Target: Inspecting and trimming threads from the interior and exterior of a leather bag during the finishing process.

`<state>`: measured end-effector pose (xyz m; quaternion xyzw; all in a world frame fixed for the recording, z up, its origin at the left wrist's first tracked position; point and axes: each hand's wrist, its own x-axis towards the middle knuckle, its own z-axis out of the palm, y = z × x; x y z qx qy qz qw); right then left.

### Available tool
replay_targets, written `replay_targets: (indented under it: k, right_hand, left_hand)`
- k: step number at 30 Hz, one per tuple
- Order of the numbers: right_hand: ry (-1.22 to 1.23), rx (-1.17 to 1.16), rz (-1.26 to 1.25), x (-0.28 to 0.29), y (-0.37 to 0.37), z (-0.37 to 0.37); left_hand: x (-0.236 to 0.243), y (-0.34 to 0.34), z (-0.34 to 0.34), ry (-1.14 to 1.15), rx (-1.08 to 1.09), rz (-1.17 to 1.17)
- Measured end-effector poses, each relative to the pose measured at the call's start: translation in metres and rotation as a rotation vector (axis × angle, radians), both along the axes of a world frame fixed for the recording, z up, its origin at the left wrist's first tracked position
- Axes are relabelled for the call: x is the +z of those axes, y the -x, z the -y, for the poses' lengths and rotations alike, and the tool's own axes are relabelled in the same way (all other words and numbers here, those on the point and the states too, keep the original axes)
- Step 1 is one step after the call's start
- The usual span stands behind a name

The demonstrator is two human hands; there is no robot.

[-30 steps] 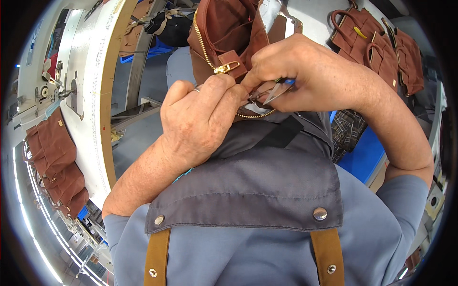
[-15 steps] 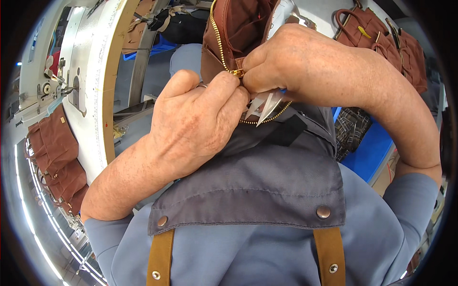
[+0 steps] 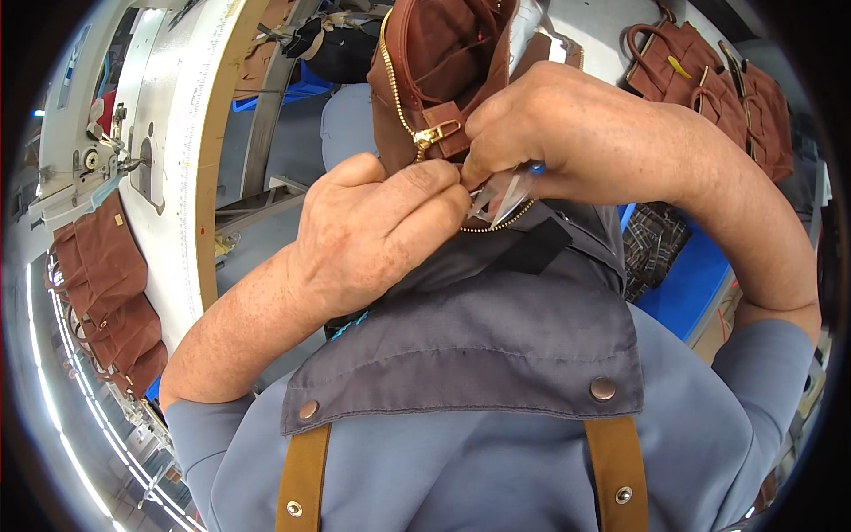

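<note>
A brown fabric bag stands open before me, its gold-toothed zipper running down the left edge and curving below my hands. The gold zipper slider shows its pull beside a small brown tab. My left hand is closed, thumb and fingers pinching the zipper tape just below the slider. My right hand is closed too, its fingertips meeting the left ones there. Out of its palm point the pale blades of what look like thread snips, with a bit of blue showing. The pinched zipper end is hidden.
At the left is a white sewing machine table with a wooden edge. Brown bags lie beyond it, and more brown bags sit at the far right. A blue bin holds dark patterned pieces beside my right arm.
The slider and its pull have come into fuller view as both hands shifted slightly lower and apart from it. The snips' blades have turned in my right hand.
</note>
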<state>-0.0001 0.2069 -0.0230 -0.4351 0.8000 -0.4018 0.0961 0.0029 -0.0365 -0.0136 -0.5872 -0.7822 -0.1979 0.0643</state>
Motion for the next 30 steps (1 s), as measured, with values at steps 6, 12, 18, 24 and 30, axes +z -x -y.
replay_targets:
  k: [6,12,18,24,30]
  right_hand:
    - [-0.113,0.012,-0.014,-0.001,0.001,0.0]
    - [-0.119,0.018,-0.13,0.005,-0.002,0.002]
    - [-0.02,0.017,-0.174,0.002,-0.007,-0.004]
    - [-0.088,0.015,-0.137,0.013,-0.009,-0.008]
    - [-0.071,-0.052,-0.116,0.002,-0.006,-0.019]
  left_hand:
    - [0.009,0.002,-0.007,0.125,0.063,0.174]
    - [0.013,0.001,-0.009,0.1,-0.001,0.311]
    - [0.01,0.009,0.009,0.003,0.005,0.541]
    - [0.016,0.011,0.005,-0.007,-0.137,0.466]
    - [0.02,0.01,0.017,0.162,0.064,0.24]
